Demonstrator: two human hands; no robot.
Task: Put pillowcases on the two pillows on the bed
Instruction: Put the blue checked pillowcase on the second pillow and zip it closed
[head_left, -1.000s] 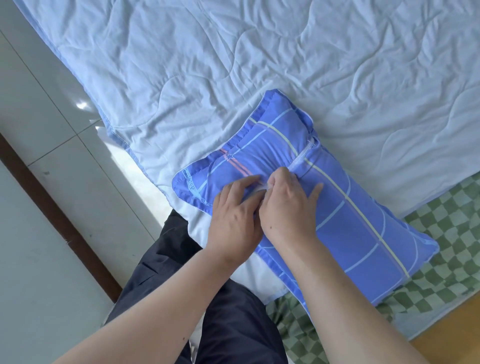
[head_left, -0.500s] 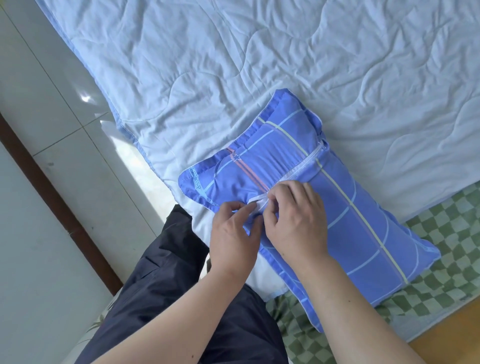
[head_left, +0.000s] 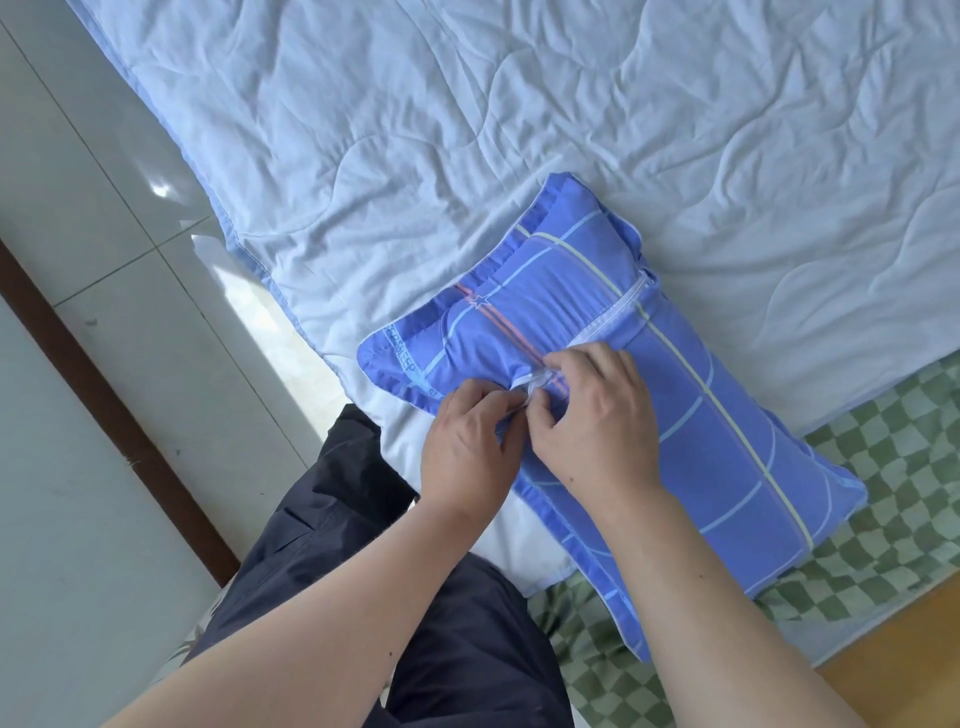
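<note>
Pillowcase (head_left: 691, 415), blue with pale stripes and already around its pillow, lies slantwise at the near edge of the bed, on a pale blue quilt (head_left: 519, 156) with a green checked sheet (head_left: 883, 467) showing at the right. Grey floor tiles (head_left: 104, 260) and a dark brown strip run along the left. My left hand (head_left: 467, 452) pinches the fabric beside the white zipper (head_left: 613, 322), and my right hand (head_left: 597, 415) pinches the zipper itself, both hands touching, forearms reaching in over my dark trousers (head_left: 389, 545).
</note>
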